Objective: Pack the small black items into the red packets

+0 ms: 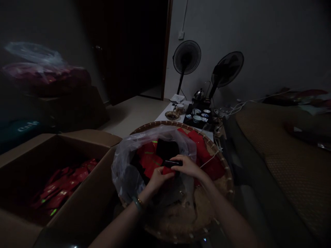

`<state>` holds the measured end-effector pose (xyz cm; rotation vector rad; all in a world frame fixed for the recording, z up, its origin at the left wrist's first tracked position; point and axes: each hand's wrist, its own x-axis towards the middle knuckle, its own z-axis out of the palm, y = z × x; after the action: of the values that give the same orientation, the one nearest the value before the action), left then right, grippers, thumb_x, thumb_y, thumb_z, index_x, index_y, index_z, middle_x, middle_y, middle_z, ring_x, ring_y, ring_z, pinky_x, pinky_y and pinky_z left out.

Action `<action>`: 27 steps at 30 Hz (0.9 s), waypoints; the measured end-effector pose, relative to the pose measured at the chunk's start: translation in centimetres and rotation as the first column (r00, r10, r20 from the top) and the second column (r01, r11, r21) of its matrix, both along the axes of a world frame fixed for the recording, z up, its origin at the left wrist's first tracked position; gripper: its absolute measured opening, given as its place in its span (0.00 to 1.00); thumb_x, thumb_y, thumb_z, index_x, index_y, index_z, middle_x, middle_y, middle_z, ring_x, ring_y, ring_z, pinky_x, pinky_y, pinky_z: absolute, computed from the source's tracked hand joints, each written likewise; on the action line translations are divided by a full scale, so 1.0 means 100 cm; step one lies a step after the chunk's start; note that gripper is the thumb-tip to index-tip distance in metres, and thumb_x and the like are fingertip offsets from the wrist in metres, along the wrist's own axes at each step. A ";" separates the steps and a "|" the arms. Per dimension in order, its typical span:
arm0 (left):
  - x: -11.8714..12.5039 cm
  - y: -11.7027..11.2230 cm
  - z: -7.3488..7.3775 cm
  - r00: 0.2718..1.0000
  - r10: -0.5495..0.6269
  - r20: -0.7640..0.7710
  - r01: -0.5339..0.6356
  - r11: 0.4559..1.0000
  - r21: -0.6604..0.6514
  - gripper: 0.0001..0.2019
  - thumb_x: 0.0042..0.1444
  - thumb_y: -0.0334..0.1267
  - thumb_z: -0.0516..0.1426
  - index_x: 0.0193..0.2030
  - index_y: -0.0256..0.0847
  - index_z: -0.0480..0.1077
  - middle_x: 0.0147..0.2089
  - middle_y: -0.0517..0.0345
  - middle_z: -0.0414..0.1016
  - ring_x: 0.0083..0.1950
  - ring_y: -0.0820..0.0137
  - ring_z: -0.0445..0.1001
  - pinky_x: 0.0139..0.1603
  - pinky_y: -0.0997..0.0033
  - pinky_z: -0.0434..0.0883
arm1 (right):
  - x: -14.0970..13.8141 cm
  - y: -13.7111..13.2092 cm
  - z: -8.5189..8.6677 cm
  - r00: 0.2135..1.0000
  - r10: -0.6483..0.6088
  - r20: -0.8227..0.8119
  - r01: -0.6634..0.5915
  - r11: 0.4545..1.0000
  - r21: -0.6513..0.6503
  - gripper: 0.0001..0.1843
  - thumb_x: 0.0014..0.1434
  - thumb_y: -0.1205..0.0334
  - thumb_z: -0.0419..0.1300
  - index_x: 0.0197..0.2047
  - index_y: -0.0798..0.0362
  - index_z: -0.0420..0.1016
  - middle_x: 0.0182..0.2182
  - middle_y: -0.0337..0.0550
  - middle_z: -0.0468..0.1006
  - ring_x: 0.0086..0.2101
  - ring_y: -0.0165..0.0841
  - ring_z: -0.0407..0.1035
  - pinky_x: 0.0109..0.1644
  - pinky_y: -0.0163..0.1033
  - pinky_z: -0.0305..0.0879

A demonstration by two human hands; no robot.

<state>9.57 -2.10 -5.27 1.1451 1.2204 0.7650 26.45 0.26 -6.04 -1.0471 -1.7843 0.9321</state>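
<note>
Both my hands meet over a round woven basket [222, 193] in dim light. My left hand [158, 178] is closed, pinching a small red packet [167, 170] at its lower edge. My right hand [186, 166] is closed on a small dark object [171, 163] held against the top of that packet. Just behind my hands, a crumpled clear plastic bag [129, 162] lies in the basket with more red packets [150, 156] and something black inside. Loose red packets [204, 151] lie on the basket's right side.
An open cardboard box [85, 137] at left holds several red packets [62, 187]. A low table with a tea set [198, 115] stands beyond the basket, two standing fans [186, 58] behind it. A sofa [281, 155] runs along the right. A dark doorway is at the back.
</note>
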 end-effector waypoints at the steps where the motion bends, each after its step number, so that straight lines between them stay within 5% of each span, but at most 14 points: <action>1: 0.002 0.000 0.000 1.000 0.003 -0.003 -0.003 1.000 0.008 0.20 0.31 0.44 0.67 0.27 0.31 0.69 0.20 0.61 0.70 0.19 0.78 0.64 0.20 0.78 0.61 | 0.000 0.000 0.000 1.000 -0.008 -0.001 0.008 1.000 -0.005 0.15 0.46 0.64 0.64 0.40 0.53 0.76 0.35 0.43 0.76 0.37 0.37 0.70 0.41 0.39 0.63; 21: -0.002 -0.003 0.000 1.000 -0.028 0.003 0.028 0.996 -0.082 0.22 0.31 0.45 0.68 0.31 0.32 0.71 0.23 0.57 0.73 0.20 0.73 0.69 0.22 0.73 0.68 | -0.002 0.005 -0.009 1.000 0.005 -0.021 -0.005 1.000 0.017 0.14 0.46 0.62 0.64 0.39 0.53 0.77 0.36 0.44 0.77 0.38 0.37 0.70 0.42 0.39 0.64; 27: -0.005 -0.002 0.002 0.998 -0.058 -0.015 0.056 0.991 -0.120 0.22 0.29 0.44 0.68 0.30 0.31 0.71 0.23 0.57 0.73 0.20 0.74 0.69 0.22 0.74 0.67 | 0.004 0.003 -0.007 0.997 0.058 -0.055 -0.059 0.998 -0.018 0.22 0.41 0.60 0.68 0.43 0.53 0.75 0.37 0.43 0.77 0.39 0.38 0.70 0.41 0.39 0.65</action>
<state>9.03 -2.29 -5.09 1.0862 1.2273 0.6311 26.81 0.55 -6.74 -0.9769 -1.7727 1.0066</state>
